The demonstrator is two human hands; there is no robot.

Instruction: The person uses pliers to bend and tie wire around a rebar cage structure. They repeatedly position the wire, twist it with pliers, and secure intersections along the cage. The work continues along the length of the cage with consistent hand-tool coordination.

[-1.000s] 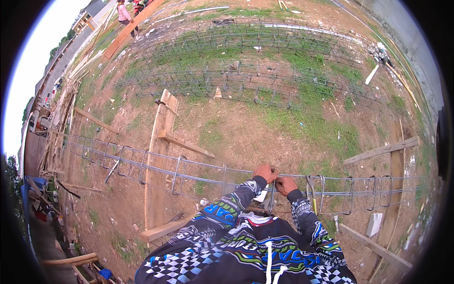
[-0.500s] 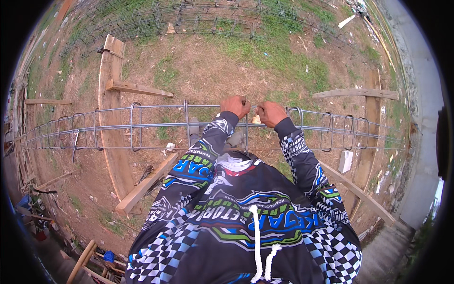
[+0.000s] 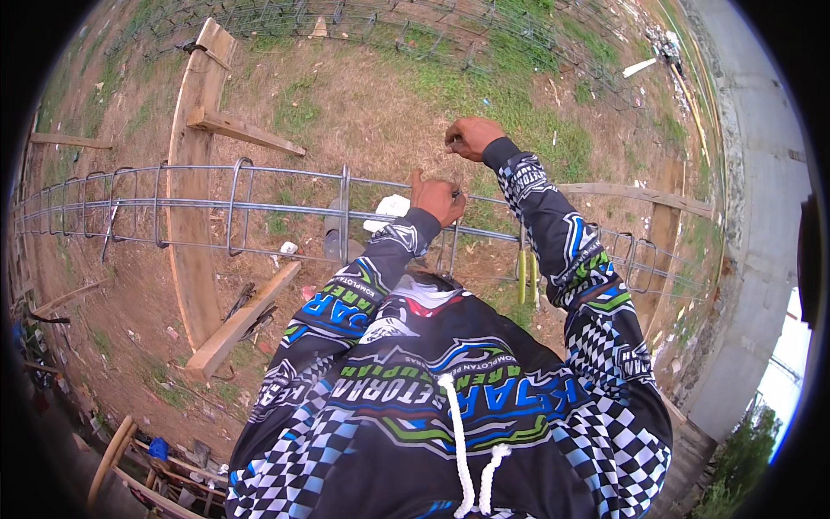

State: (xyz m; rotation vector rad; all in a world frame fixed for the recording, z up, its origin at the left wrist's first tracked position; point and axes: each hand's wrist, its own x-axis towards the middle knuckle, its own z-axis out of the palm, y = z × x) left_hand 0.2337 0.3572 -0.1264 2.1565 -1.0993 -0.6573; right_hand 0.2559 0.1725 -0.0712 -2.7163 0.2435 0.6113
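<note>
A long rebar cage [image 3: 294,207] of thin steel bars with bent stirrups runs crosswise before me. My left hand [image 3: 438,199] is closed at its far top bar, round the upper part of a stirrup [image 3: 448,246]; the fingers cover the crossing itself. Raised past the far side of the cage is my right hand [image 3: 477,139], its fingers pinched together and apart from the bars. Whatever lies in that pinch is too small to make out. A hand tool with yellow-green handles [image 3: 522,277] hangs from the bars below my right forearm, its head hidden.
Wooden planks with crosspieces support the cage at left [image 3: 194,156] and right [image 3: 666,216]. A loose-looking timber [image 3: 244,322] slants near my left elbow. More rebar cages [image 3: 389,26] lie on the far grass. A concrete strip [image 3: 748,173] edges the right side.
My right hand has lifted off the cage and moved away from me, beyond the far bar. My left hand stays at the stirrup. The whole view has shifted slightly.
</note>
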